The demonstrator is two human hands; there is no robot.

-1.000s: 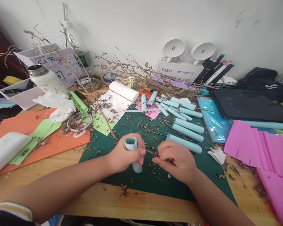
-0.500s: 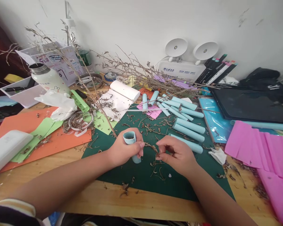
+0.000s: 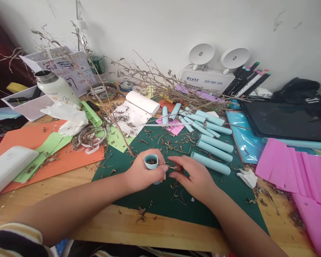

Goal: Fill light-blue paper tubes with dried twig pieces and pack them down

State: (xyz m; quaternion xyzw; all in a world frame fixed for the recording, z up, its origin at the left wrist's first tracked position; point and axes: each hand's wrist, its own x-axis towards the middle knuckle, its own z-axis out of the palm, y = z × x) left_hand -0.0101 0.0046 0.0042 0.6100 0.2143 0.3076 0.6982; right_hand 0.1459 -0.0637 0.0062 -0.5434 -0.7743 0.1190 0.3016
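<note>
My left hand (image 3: 146, 173) is wrapped round a light blue paper tube (image 3: 151, 166), held upright with dark dry bits inside its mouth. A short dry twig (image 3: 173, 167) sticks out from between the thumb and fingers of this same hand. Beside it, my right hand (image 3: 195, 175) has thumb and fingers parted around the twig's free end; whether they touch it I cannot tell. Behind my left hand, a long dried branch (image 3: 117, 128) reaches up and to the left. Below both hands lies a dark green sheet (image 3: 166, 200) scattered with dry leaf crumbs.
Several blue paper tubes (image 3: 211, 163) lie right of centre. Pink crepe paper (image 3: 283, 164) and a black laptop-like slab (image 3: 289, 119) are on the right. At left stand an uncapped bottle (image 3: 59, 89) and orange paper (image 3: 77, 164). Dried branches (image 3: 160, 82) spread along the back.
My right hand has shifted left toward my left hand, and its fingers have spread from a pinch on the twig. My left hand has tilted the tube's mouth more toward me.
</note>
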